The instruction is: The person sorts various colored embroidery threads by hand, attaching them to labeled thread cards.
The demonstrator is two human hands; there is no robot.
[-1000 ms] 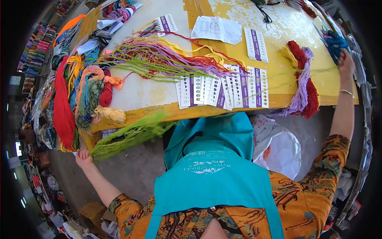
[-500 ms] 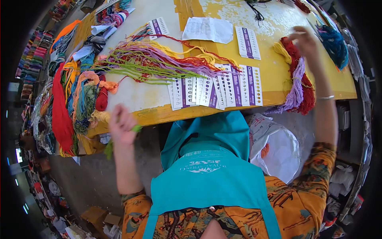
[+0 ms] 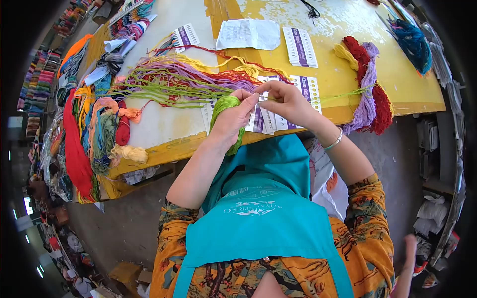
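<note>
My left hand [image 3: 234, 119] is closed around a bright green skein of thread [image 3: 224, 104] above the table's front edge. My right hand [image 3: 290, 105] meets it fingertip to fingertip, pinched; any thread end between those fingers is too small to make out. Under both hands lie white and purple hole-punched thread cards [image 3: 310, 92], partly covered. Left of them stretch long loose threads [image 3: 184, 74] in green, lilac, red and yellow. A thin green strand [image 3: 343, 94] runs from near my right wrist towards a lilac skein [image 3: 366, 107] beside a red skein [image 3: 382, 111].
More hole-punched cards [image 3: 300, 47] and a crumpled white paper [image 3: 248, 35] lie farther back. Coloured skeins [image 3: 79, 144] hang over the table's left end. A dark teal bundle [image 3: 412, 47] is at the far right. Another person's arm [image 3: 407, 258] shows at lower right.
Both hands have come together over the cards. My right hand has left the red and lilac skeins; my left has brought the green skein up from the table's front edge.
</note>
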